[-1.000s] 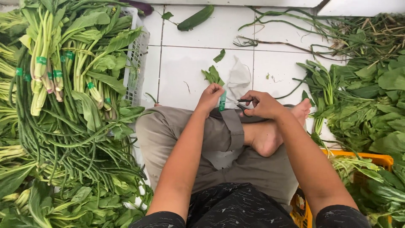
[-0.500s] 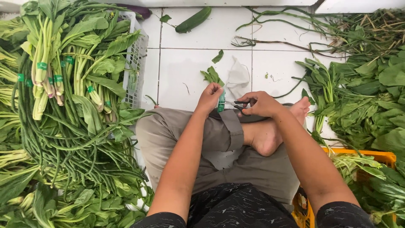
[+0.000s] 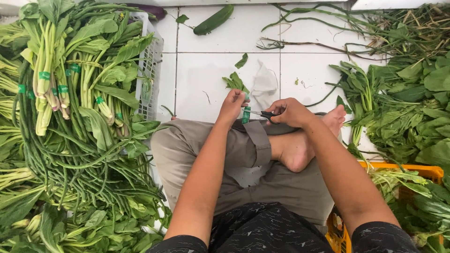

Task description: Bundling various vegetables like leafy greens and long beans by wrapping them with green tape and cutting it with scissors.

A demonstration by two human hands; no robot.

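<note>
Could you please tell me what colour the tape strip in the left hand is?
Green; the tape strip hangs from the left hand, seen best in the head view.

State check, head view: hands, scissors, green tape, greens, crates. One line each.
Left hand: closed on green tape strip, which hangs down.
Right hand: gripping black-handled scissors, blades at the tape.
Bundled leafy greens: tied with green bands, heaped on white plastic crate.
Loose greens: untied, on floor.
Orange crate: holds greens.
</note>
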